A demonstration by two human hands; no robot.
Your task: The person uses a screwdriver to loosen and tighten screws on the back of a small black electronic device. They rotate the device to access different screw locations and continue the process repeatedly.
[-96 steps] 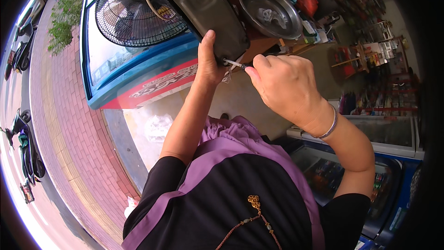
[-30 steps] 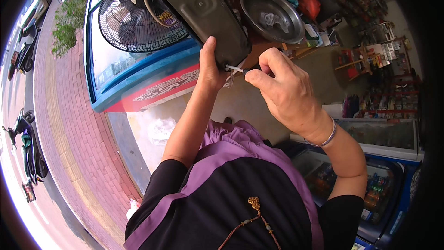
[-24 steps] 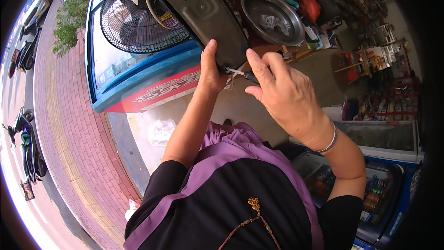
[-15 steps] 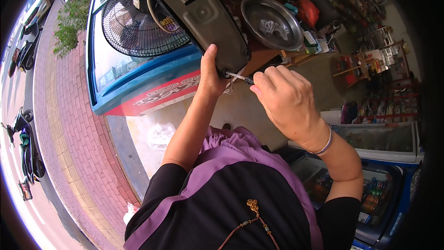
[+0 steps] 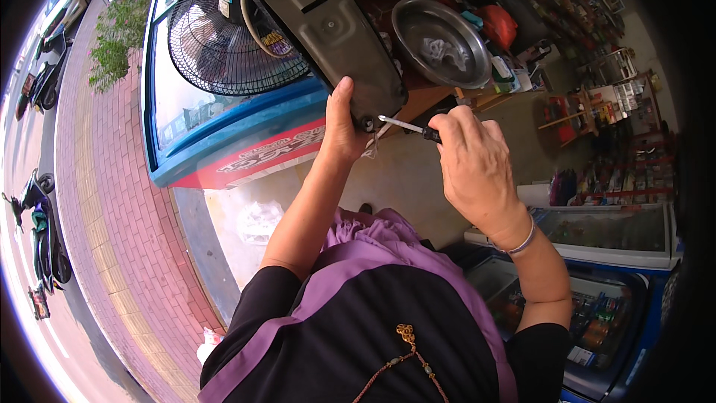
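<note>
Screwdriver (image 5: 403,125) and grey casing (image 5: 343,41), as seen in the head view. The casing is held up at the far middle of the scene, tilted so that its far end is turned to the left; a dark slot and a round, raised boss are shown on its face. Its near end is gripped by the left hand (image 5: 341,128): the thumb is laid along the face, while the other fingers are mostly hidden behind, so that how tightly they are curled cannot be told. The screwdriver's black handle is enclosed by the curled fingers of the right hand (image 5: 477,164). Its pale shaft is pointed to the left, with the tip just beside the recess at the casing's near corner; whether the casing is touched by the tip cannot be told. To the left, a black fan (image 5: 209,48) is placed over a blue-rimmed freezer (image 5: 246,112). To the right, a metal basin (image 5: 406,22) containing crumpled clear plastic (image 5: 444,54) is seen, with a red bag (image 5: 498,27) beyond it. Brick paving (image 5: 123,216) is visible at the far left.
</note>
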